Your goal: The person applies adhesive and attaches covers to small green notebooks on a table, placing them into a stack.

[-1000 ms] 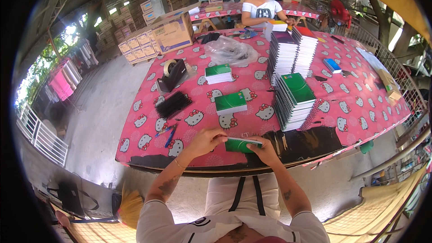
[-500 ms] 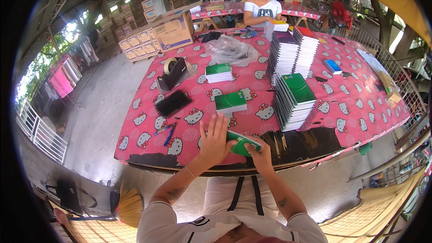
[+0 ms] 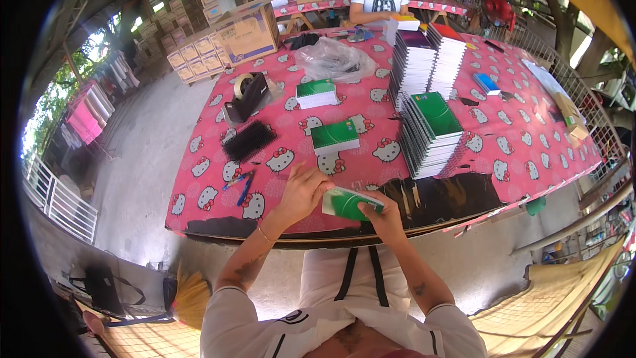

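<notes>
A small green-covered notebook [image 3: 346, 205] is held over the near edge of the table, tilted toward me. My right hand [image 3: 385, 217] grips its right end, thumb on the cover. At its upper left corner, the curled fingers of my left hand [image 3: 301, 193] pinch the edge. Just beyond lie a stack of green-covered pads [image 3: 335, 136] and, farther off, a second such stack [image 3: 316, 94]. To the right rises a tall pile of spiral-bound green notebooks [image 3: 430, 134]. A bundle of black binding coils [image 3: 249, 140] lies left of the pads, with blue pens [image 3: 245, 189] nearer me.
A black tape dispenser [image 3: 246, 97] and clear plastic bag [image 3: 334, 59] sit farther back on the pink patterned table [image 3: 278, 215]. Purple-covered notebooks [image 3: 415, 53] stand behind the green pile. A large carton [image 3: 248, 36] stands at the far left; a co-worker [image 3: 379, 0] sits across.
My left hand has gone from lying flat with fingers stretched to pinching the notebook's corner. The notebook has turned so that more of its green cover shows. The view has shifted slightly.
</notes>
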Motion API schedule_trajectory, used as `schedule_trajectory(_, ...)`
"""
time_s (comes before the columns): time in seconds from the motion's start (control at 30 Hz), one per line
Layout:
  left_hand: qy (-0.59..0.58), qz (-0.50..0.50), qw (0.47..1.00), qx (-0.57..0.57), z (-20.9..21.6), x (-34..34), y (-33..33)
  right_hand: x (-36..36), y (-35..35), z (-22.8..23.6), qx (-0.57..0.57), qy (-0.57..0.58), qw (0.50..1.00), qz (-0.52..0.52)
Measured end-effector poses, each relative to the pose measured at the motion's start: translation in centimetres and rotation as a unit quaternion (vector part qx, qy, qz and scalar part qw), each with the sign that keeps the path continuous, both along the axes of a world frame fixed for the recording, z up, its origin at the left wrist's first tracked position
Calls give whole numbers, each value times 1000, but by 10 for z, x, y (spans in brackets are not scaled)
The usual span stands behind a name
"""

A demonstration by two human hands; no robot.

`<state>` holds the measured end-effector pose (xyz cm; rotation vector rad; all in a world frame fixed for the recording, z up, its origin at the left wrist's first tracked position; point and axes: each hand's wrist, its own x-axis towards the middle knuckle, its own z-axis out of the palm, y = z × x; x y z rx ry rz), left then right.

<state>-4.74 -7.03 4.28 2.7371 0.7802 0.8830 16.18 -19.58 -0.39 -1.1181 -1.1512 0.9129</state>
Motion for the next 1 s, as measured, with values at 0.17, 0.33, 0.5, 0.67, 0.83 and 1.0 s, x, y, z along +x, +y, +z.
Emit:
schedule_trajectory(0.17,62,143,978,139,-2,23,-39,-5,-5,16,-19,58,998,-24)
schedule_trajectory(0.33,45,130,988,71,-36,22,-60,-5,3,3,-31,75,997,-17)
schedule_trajectory(0.5,56,122,989,69,-15,31,-55,-9,1,4,-53,69,996,-14)
schedule_trajectory(0.67,28,94,994,55,-11,6,-26,8,5,-8,-20,17,1000,0)
schedule_trajectory(0.83,-12,-7,1000,-17,-12,-4,-7,21,26,-17,-16,-33,997,65)
schedule_trajectory(1.0,-19,7,999,-32,-9,-6,-13,24,30,-25,-2,-43,994,100)
